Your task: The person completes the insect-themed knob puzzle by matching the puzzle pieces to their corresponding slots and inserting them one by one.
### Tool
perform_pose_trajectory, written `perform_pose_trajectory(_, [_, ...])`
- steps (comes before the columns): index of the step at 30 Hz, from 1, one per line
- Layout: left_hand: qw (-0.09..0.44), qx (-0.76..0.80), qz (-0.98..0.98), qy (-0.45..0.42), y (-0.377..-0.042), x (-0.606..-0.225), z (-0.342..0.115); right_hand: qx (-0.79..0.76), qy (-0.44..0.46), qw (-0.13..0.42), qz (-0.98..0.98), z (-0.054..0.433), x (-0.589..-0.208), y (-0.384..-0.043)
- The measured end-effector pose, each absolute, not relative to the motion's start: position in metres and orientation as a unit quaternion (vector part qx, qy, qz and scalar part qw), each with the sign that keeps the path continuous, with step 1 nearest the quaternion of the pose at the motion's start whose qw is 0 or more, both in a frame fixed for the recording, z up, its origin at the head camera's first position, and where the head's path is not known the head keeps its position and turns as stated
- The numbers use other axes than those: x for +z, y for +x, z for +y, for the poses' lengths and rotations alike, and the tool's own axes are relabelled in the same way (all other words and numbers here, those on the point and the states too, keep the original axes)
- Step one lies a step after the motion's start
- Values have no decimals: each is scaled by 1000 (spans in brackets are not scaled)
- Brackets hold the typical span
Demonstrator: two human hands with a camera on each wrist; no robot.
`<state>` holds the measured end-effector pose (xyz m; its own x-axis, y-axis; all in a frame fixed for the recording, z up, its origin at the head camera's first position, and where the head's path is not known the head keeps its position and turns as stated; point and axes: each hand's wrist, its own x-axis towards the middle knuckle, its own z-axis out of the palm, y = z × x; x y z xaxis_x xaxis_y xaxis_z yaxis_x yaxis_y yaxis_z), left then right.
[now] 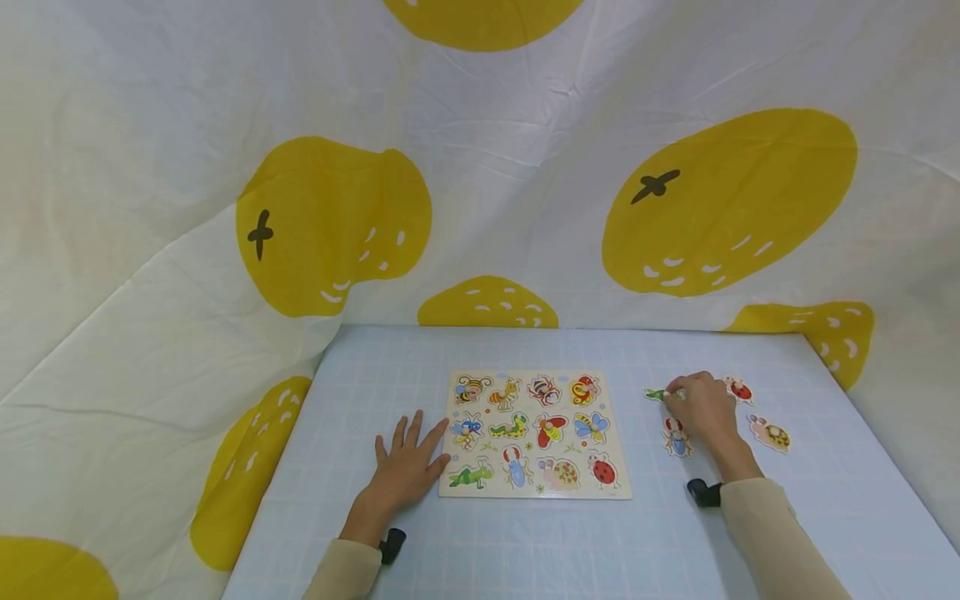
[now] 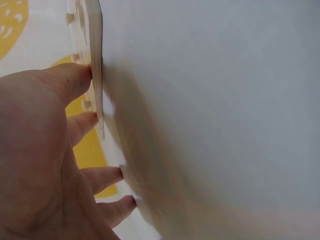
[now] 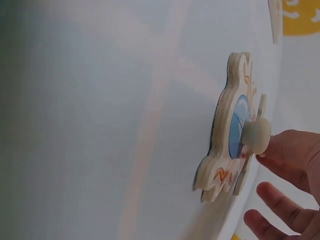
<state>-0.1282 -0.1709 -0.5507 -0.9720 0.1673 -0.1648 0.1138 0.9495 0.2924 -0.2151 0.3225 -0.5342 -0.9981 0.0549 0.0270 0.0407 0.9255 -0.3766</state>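
A wooden knob puzzle board (image 1: 536, 492) with insect pictures lies flat on the table. My left hand (image 1: 405, 473) rests at its left side with fingers spread. In the left wrist view, the thumb (image 2: 80, 80) and a finger touch the edge of the board (image 2: 96, 55). To the right of the board, my right hand (image 1: 703, 410) pinches a green grasshopper puzzle piece (image 1: 655, 394), its knob hidden by the fingers. Just below lies a blue beetle piece (image 1: 677, 438), whose round knob (image 3: 257, 135) stands up in front of the right thumb (image 3: 290, 152).
Past the right hand lie a ladybug piece (image 1: 740, 390) and a snail piece (image 1: 771, 433). A pale checked cloth (image 1: 525, 550) covers the table. White fabric with yellow fruit shapes (image 1: 510, 208) hangs behind and at the sides. Each wrist carries a small black camera (image 1: 703, 493).
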Motion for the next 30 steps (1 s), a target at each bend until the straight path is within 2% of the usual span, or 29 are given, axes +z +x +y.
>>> perform_pose_trajectory(15, [101,149,982,66,-129,-551,-170,185,-13,44,-982,317,-531,-213])
perform_pose_trajectory(30, [102,152,981,67,-129,-551,-171,178,27,94,-979,276,-520,-199])
